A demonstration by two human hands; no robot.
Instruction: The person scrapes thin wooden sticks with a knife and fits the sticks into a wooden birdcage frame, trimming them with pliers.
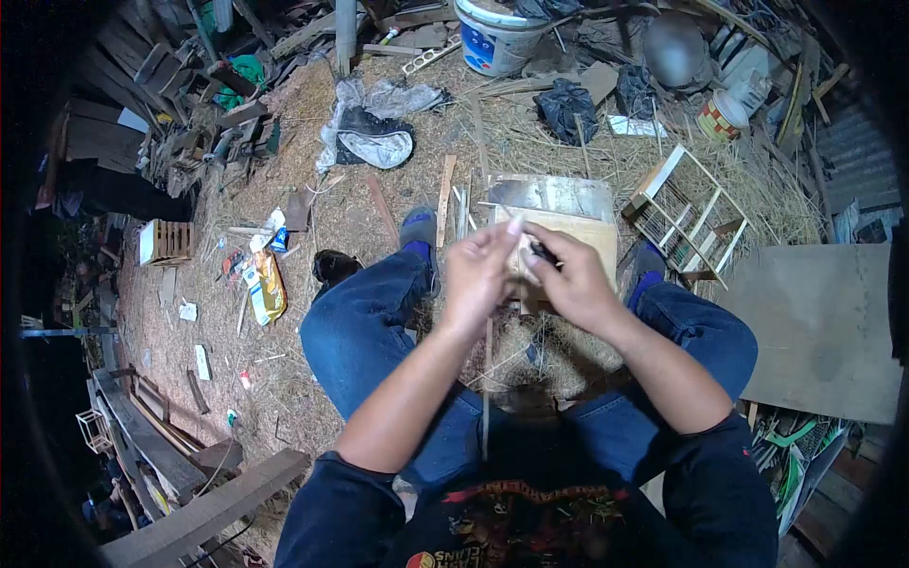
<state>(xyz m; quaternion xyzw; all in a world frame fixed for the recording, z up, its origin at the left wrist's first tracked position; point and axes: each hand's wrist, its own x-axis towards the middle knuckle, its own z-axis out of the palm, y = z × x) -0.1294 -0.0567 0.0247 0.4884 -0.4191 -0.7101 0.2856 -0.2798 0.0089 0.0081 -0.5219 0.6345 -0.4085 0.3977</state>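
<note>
My left hand (481,270) is closed in a pinch, with a thin wooden stick (499,208) by its fingertips. Close beside it, my right hand (574,282) has its fingers bent around a small dark object (543,252); most of that is hidden, so its kind is unclear. Both hands are over a pale wooden board (592,233) between my feet. Below them a long thin wooden strip (488,379) runs down toward my lap. Whether this strip joins the stick at the fingertips cannot be seen.
To the right stands a small wooden slatted frame (696,213), near a large flat panel (819,327). A white bucket (497,43) and a black plastic bag (566,109) are at the back. On the left lie a yellow packet (268,287) and a wooden crate (169,243).
</note>
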